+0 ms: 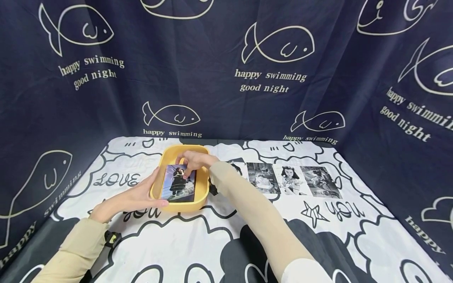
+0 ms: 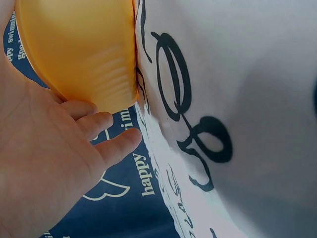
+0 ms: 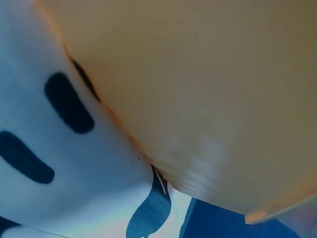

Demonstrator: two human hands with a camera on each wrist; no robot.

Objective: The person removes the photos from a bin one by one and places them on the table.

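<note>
A yellow plastic tub (image 1: pixel 201 192) sits on the cloth left of centre. Inside it lies a colour photo card (image 1: pixel 173 182) with dark figures against a blue sky. My right hand (image 1: pixel 192 160) reaches into the tub from the right, its thumb and bent fingers pinching the card near its upper right edge. My left hand (image 1: pixel 141 194) holds the tub at its near left corner, thumb at the front rim and other fingers along the left side. Those fingers (image 2: pixel 104 121) rest by the outer wall in the left wrist view. The tub's wall hides the right hand in the right wrist view.
Several black-and-white photo cards lie in a row right of the tub, among them a woman's portrait (image 1: pixel 291 179) and a darker scene (image 1: pixel 320 181). My right forearm partly covers the row's left end. A navy curtain (image 1: pixel 219 78) with fish drawings surrounds the table.
</note>
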